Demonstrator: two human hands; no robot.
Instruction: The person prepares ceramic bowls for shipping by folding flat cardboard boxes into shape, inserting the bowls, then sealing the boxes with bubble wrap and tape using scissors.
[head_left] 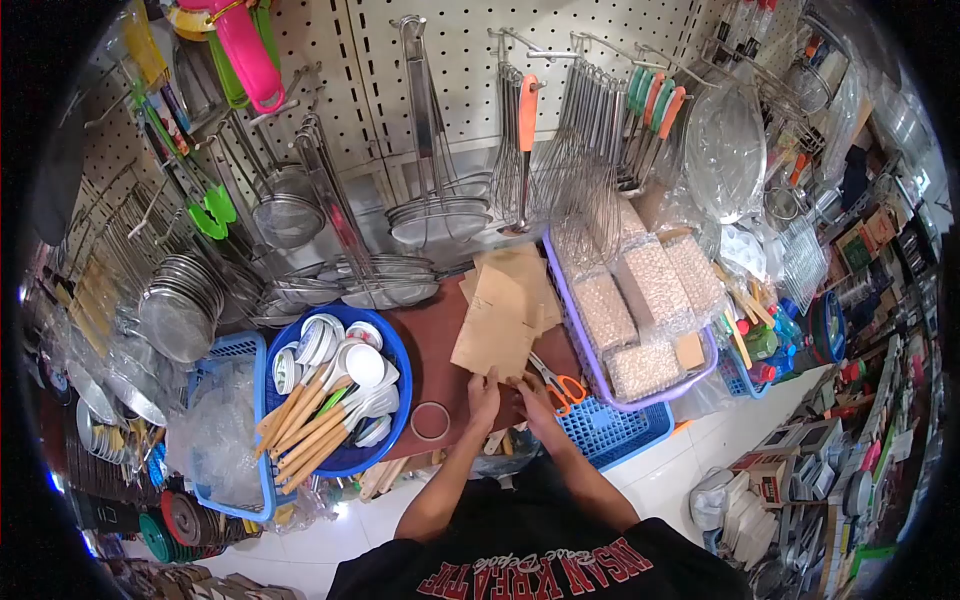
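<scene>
Both of my hands are at the near end of a brown cardboard piece (495, 325) over the reddish-brown tabletop. My left hand (484, 400) has its fingers closed on the bottom edge. Just beside it, my right hand (536, 402) pinches the lower right corner. More cardboard (528, 268) lies under and behind this piece. Scissors with orange handles (570, 393) rest right next to my right hand, their blades partly behind it. A roll of tape (431, 421) lies flat to the left of my left hand.
At left a blue basin (397, 440) holds wooden-handled utensils, beside a light-blue basket (262, 505) of plastic wrap. A purple basket (560, 300) with bubble-wrapped boxes stands right, above a blue basket (640, 430). Strainers (440, 222) and whisks (528, 120) hang on the pegboard behind.
</scene>
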